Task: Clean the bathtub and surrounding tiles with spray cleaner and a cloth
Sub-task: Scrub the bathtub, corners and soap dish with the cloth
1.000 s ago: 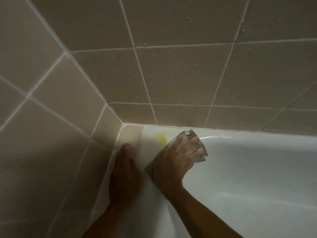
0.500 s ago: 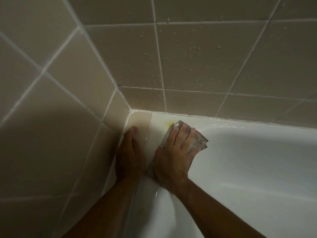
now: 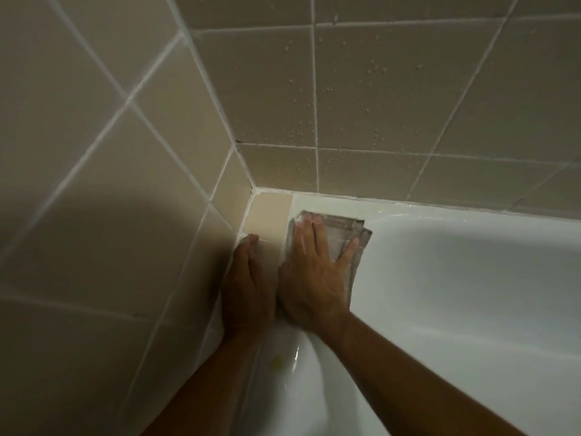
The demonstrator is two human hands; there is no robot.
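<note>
Right hand [image 3: 309, 272], fingers straight, presses folded cloth [image 3: 341, 234] flat on bathtub [image 3: 456, 294] rim at corner. Left hand [image 3: 246, 287] rests flat on ledge beside it, holding nothing. Wall tiles [image 3: 377, 89] speckled with droplets, likely unwiped. Spray cleaner not visible.

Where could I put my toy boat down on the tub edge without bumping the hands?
The tub rim along the back wall, right of the cloth, is bare. The corner is crowded: the right hand presses the cloth flat there, and the left hand rests beside it by the side wall, leaving bare only part of the beige corner tile.
</note>
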